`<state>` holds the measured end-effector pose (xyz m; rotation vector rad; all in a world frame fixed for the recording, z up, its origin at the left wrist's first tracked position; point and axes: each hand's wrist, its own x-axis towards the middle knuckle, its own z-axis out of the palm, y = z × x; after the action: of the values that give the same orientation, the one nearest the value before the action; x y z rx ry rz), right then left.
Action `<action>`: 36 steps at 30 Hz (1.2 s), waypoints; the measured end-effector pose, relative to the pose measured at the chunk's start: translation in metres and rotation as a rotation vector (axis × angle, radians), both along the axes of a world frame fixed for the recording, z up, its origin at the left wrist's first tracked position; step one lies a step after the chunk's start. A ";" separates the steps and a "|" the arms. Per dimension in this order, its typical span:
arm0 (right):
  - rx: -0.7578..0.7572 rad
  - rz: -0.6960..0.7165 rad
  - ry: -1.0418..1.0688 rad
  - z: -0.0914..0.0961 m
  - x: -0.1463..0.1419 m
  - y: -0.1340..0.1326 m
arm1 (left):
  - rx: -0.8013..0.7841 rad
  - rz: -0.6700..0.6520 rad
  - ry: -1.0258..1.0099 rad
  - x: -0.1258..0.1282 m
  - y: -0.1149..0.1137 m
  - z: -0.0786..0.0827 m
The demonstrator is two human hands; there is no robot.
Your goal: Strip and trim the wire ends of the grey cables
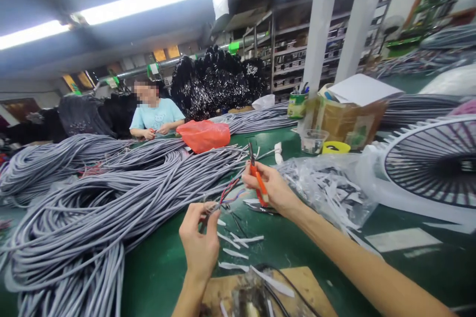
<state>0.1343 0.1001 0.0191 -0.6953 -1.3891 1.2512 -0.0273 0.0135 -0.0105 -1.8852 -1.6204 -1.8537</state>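
Observation:
My left hand pinches the end of a grey cable whose stripped coloured inner wires fan out toward the right. My right hand is closed round orange-handled cutters, their dark tip pointing up, just right of the wire ends. Both hands hover over the green table. White bits of stripped sheath lie below the hands.
Big piles of grey cables fill the left. A clear bag of scraps, a fan guard, a cardboard box, a plastic cup and an orange bag stand around. A person in a light blue shirt works across the table.

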 end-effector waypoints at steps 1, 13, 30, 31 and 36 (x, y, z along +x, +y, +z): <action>-0.028 0.054 0.070 0.002 -0.003 -0.002 | 0.008 0.001 0.021 0.000 0.000 0.001; 0.082 -0.073 0.103 -0.020 0.004 -0.023 | -0.061 -0.043 0.136 0.008 0.001 -0.005; 0.321 0.081 0.025 -0.022 0.006 -0.035 | -0.165 -0.046 0.032 0.010 0.000 -0.003; 0.317 0.052 0.024 -0.021 0.007 -0.034 | -0.160 -0.046 0.025 0.010 -0.001 -0.003; 0.163 -0.246 -0.020 -0.020 0.016 -0.016 | -0.144 -0.050 -0.034 0.008 -0.003 -0.002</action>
<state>0.1500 0.0842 -0.0013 -0.7417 -1.3591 0.9294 -0.0194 0.0110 -0.0123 -1.9768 -1.7794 -1.8439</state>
